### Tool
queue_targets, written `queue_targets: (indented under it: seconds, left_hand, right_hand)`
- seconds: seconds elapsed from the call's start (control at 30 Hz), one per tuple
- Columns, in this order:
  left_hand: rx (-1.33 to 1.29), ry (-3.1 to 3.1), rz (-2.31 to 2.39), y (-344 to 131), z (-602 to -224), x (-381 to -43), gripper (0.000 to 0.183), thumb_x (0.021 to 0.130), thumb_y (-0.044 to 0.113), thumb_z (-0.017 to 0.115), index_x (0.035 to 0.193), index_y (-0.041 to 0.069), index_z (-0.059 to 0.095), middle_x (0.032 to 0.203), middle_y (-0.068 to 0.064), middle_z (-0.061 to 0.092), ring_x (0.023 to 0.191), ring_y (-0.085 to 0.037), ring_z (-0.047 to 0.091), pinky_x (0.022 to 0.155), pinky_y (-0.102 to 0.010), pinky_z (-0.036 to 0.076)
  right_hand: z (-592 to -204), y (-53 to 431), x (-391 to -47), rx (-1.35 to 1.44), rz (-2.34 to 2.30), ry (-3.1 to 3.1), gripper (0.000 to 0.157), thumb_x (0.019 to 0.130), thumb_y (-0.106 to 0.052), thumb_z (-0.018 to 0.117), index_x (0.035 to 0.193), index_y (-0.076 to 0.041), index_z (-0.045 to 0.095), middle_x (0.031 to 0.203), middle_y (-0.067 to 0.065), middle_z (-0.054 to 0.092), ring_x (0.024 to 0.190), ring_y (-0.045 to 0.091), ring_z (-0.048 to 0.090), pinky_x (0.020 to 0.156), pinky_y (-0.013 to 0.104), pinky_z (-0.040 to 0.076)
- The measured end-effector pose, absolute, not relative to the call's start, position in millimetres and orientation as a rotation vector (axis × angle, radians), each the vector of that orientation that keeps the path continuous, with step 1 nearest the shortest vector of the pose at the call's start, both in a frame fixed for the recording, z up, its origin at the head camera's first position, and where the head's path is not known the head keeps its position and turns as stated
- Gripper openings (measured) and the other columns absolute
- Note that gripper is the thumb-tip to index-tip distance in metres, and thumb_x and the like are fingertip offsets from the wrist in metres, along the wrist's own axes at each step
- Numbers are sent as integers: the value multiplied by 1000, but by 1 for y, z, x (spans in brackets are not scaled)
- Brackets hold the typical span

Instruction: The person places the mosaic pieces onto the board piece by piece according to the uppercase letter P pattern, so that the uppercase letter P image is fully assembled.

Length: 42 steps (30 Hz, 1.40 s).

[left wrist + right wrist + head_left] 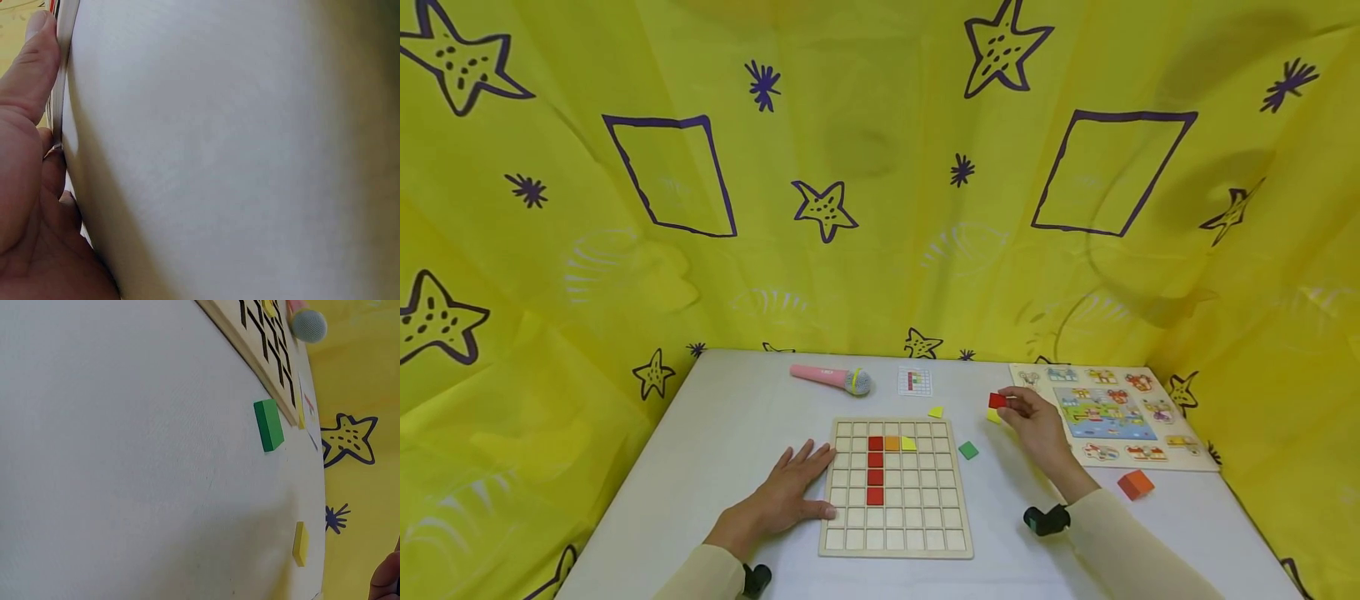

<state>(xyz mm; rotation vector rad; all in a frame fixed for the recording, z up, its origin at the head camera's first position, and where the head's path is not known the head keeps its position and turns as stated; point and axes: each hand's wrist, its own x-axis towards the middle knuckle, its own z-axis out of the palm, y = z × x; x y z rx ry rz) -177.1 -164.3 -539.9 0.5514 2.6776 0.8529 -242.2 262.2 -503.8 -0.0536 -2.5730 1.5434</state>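
Observation:
A wooden grid board [895, 552] lies on the table. In its cells sit several red tiles [876, 477] in a column, with an orange tile [892, 443] and a yellow tile [907, 444] beside the top one. My left hand [782, 496] rests at the board's left edge, fingers spread, thumb on the rim. To the right of the board, my right hand [1033, 421] pinches a red tile [997, 401] between thumb and fingers, over a loose yellow tile [992, 415]. A green tile [967, 450] lies between the board and that hand.
A small pattern card [915, 381] and a pink toy microphone [827, 377] lie behind the board. A yellow piece [936, 412] is near its top right corner. On the right are a picture puzzle board [1187, 454] and an orange-red block [1135, 484]. Yellow curtains enclose the table.

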Motion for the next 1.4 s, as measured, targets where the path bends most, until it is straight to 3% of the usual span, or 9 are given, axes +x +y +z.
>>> queue_targets:
  seconds: [0.3, 1.4]
  left_hand:
    - [538, 2681, 845, -164, -538, -176, 100, 85, 51, 82, 164, 9, 38, 172, -10, 33, 164, -39, 13, 133, -62, 3]
    - [583, 2689, 845, -165, -535, -174, 99, 85, 48, 83, 163, 6, 38, 171, -15, 34, 163, -41, 15, 132, -64, 4]
  right_hand:
    - [-500, 252, -236, -11, 1607, -2482, 30, 98, -3, 73, 128, -2, 69, 108, 19, 73, 86, 5, 63, 72, 13, 56]
    - [-491, 208, -207, 59, 1794, -2385, 28, 96, 3, 73, 124, -2, 71, 98, 15, 71, 82, 7, 63, 69, 16, 53]
